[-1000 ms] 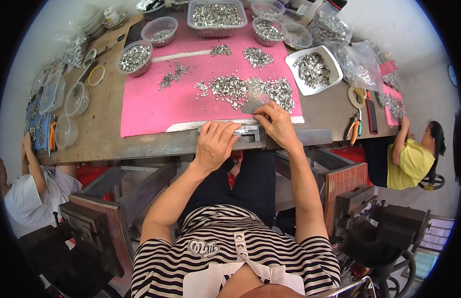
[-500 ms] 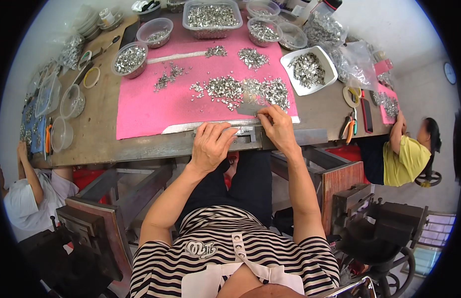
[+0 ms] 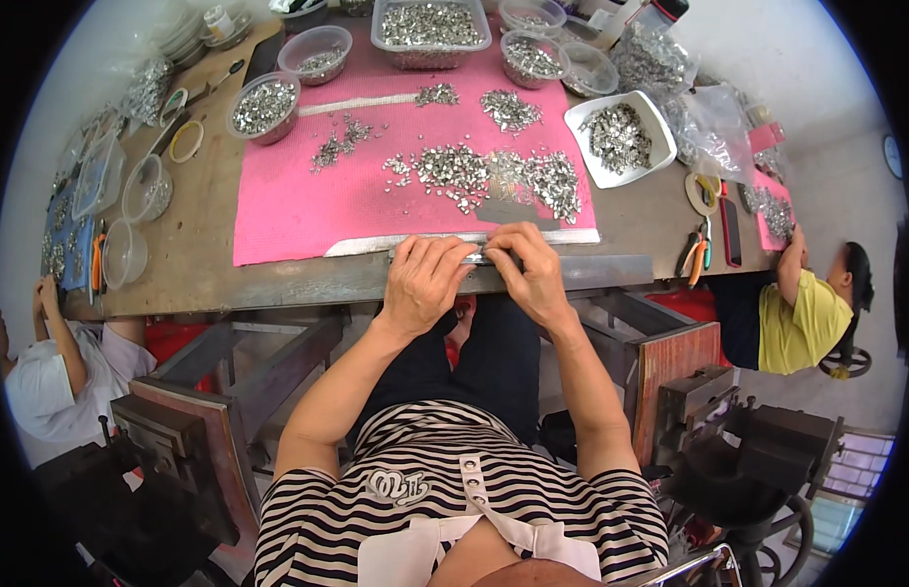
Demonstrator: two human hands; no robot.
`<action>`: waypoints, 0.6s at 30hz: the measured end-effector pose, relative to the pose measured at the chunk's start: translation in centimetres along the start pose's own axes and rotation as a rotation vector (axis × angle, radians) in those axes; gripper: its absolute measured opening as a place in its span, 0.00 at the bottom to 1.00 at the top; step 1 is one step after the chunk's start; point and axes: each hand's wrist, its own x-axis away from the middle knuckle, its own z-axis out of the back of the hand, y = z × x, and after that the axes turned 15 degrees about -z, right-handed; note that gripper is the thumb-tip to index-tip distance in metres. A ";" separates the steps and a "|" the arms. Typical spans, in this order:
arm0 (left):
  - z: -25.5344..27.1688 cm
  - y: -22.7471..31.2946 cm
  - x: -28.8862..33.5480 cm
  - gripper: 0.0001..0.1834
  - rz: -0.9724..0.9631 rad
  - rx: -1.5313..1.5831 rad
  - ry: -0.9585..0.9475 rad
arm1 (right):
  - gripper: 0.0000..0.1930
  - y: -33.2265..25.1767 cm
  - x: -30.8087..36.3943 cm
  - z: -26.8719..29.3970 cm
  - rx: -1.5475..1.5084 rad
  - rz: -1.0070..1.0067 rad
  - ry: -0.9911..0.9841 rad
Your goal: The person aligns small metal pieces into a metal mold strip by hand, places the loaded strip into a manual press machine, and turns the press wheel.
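At the table's front edge, my left hand (image 3: pixel 422 284) is closed, with its fingertips on a small metal fixture (image 3: pixel 471 258). My right hand (image 3: pixel 528 277) is pinched right beside it, at the fixture's other end. Whatever small parts the fingers hold are too hidden to name. Just beyond the hands, a pink mat (image 3: pixel 308 210) bears loose heaps of small shiny metal pieces (image 3: pixel 453 174). A flat grey plate (image 3: pixel 518 214) lies by the nearest heap. A long metal bar (image 3: pixel 606 271) runs along the edge, to the right of my hands.
A white square bowl (image 3: pixel 584 117) and several clear tubs (image 3: pixel 378 39) hold more metal pieces. Pliers (image 3: pixel 694 256) and a red-edged phone-like slab (image 3: pixel 731 233) lie at right. Tape rings (image 3: pixel 187 142) lie at left. One person (image 3: pixel 802 318) sits at right, another (image 3: pixel 68 372) at left.
My right hand has moved left and nearer, from beside the grey plate to the fixture next to my left hand. My left hand stays at the fixture. The view has shifted slightly.
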 end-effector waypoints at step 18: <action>-0.1 0.0 -0.3 0.17 -0.017 0.014 0.035 | 0.16 1.2 2.3 -1.4 0.376 0.274 0.202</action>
